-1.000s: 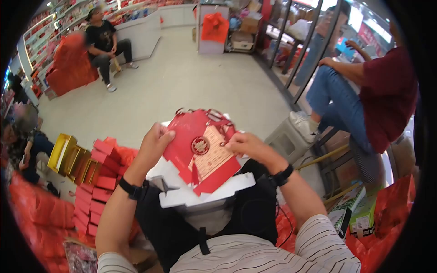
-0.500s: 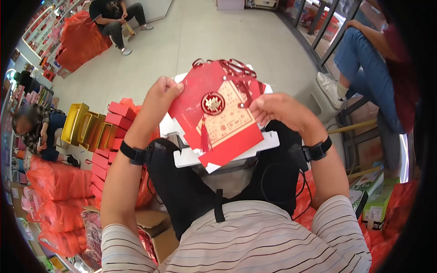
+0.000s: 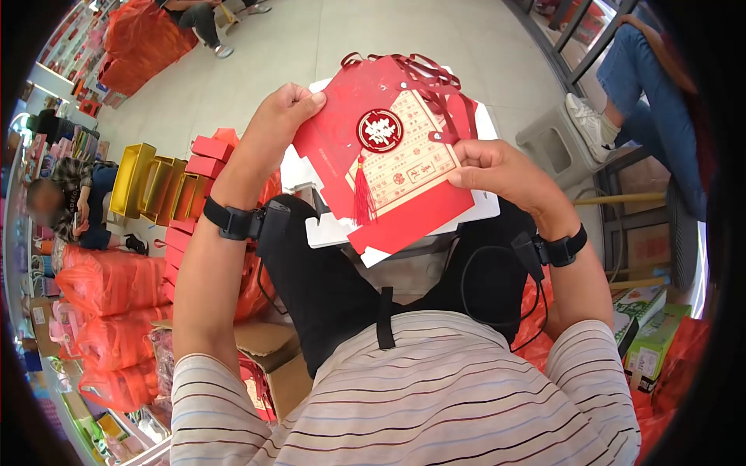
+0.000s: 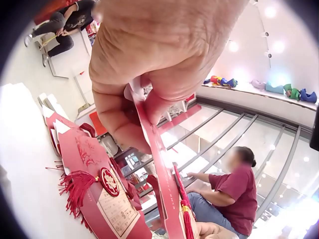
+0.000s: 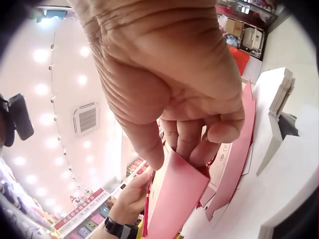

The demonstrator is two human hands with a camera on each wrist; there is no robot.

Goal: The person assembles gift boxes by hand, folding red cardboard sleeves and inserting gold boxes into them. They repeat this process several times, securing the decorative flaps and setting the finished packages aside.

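A flat red carton (image 3: 334, 140) with a cream printed panel, a round dark-red emblem (image 3: 380, 130) and a red tassel is held over the lap. My left hand (image 3: 284, 113) pinches its upper left edge between thumb and fingers; the left wrist view shows this hand (image 4: 154, 64) gripping the thin edge. At the carton's right edge, my right hand (image 3: 505, 175) has its thumb in front and fingers behind, as the right wrist view shows with the hand (image 5: 169, 74). Dark-red ribbons (image 3: 423, 74) lie at the top. Beneath, in the left wrist view, are similar red cartons (image 4: 89, 164) on a white surface.
White board (image 3: 311, 175) lies under the carton. To the left stand gold boxes (image 3: 134, 182), red boxes (image 3: 206, 166) and red plastic bags (image 3: 116, 283). A grey stool (image 3: 548, 144) and a seated person's leg (image 3: 645, 116) are at right. An open cardboard box (image 3: 268, 342) sits by the left thigh.
The head view has tilted down, so hands and carton appear higher and further right. The right hand's fingers have moved behind the carton's right edge, while the left hand keeps its hold.
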